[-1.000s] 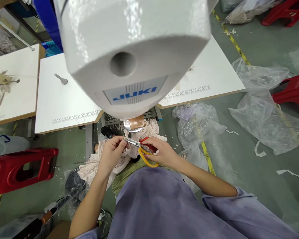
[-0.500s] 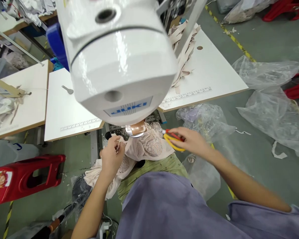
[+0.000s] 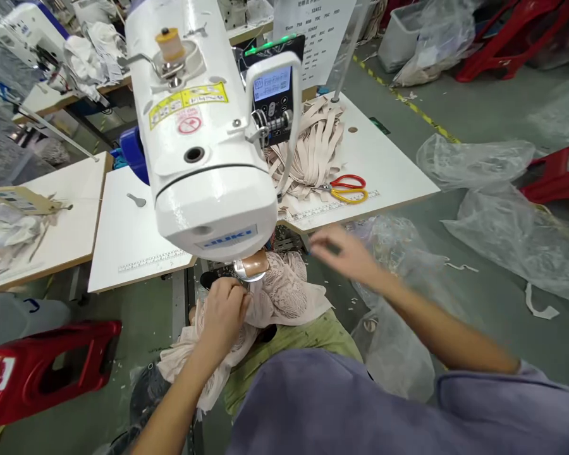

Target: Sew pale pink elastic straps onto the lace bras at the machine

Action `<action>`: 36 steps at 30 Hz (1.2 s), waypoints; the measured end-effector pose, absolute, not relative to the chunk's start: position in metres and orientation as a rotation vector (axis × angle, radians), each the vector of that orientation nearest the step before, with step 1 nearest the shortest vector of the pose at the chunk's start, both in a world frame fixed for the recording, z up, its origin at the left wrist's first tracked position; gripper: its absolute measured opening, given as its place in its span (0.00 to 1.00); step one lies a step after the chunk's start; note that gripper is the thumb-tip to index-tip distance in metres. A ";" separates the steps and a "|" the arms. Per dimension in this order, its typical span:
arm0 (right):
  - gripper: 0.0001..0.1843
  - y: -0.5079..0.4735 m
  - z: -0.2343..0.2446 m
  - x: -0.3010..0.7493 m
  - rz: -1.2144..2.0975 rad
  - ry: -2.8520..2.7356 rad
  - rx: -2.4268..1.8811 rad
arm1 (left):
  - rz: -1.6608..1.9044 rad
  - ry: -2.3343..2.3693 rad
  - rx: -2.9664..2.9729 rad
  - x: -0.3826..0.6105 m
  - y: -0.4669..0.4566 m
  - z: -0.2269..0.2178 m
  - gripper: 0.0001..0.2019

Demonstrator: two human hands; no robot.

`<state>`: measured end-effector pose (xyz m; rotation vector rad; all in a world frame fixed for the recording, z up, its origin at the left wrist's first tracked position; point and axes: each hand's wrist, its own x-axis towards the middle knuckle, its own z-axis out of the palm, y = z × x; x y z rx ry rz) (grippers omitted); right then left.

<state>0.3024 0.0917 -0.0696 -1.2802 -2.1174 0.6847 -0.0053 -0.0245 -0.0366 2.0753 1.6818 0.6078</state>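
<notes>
Your left hand [image 3: 225, 309] is down at your lap with the fingers curled shut on the lace garment [image 3: 287, 292], pinching it right below the copper-coloured part under the Juki sewing machine [image 3: 203, 145]; the rest of that pale pink lace spills over your green trousers and hangs down on the left. Your right hand [image 3: 346, 254] is in mid-air, just in front of the table [image 3: 393, 161] edge; it's blurry, but the fingers look spread and there's nothing in it. The scissors [image 3: 346, 188], red and yellow handles, lie flat on the white table beside the printed ruler strip, apart from that hand and just right of the pile of beige elastic strips [image 3: 313, 145]. A control panel [image 3: 272, 95] with a lit screen sits behind the machine head; a red plastic stool [image 3: 42, 366] lies on the floor to your left; crumpled clear plastic bags [image 3: 502, 208] sit on the floor to your right.
</notes>
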 end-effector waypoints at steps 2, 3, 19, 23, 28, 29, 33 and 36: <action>0.22 0.047 -0.068 0.274 1.076 -2.320 -0.899 | 0.637 1.623 2.128 0.011 -0.030 -0.039 0.13; 0.29 0.030 -0.067 0.262 1.163 -2.347 -0.790 | 0.637 1.595 2.121 0.020 -0.032 -0.039 0.14; 0.10 0.072 -0.026 0.205 1.399 -1.533 -1.111 | 0.983 1.903 1.518 0.054 -0.030 -0.024 0.15; 0.07 0.100 -0.020 0.201 1.273 -1.771 -1.088 | 0.944 1.963 1.949 0.041 -0.024 -0.028 0.15; 0.04 0.117 -0.015 0.195 1.144 -1.892 -1.050 | 0.839 2.066 2.206 0.036 -0.014 -0.028 0.15; 0.03 0.118 -0.015 0.194 1.116 -1.902 -1.053 | 0.810 2.086 2.228 0.036 -0.013 -0.027 0.15; 0.02 0.121 -0.014 0.191 1.045 -1.946 -1.048 | 0.757 2.125 2.289 0.032 -0.010 -0.025 0.15; 0.03 0.120 -0.010 0.191 1.036 -1.962 -1.063 | 0.759 2.116 2.307 0.030 -0.009 -0.027 0.14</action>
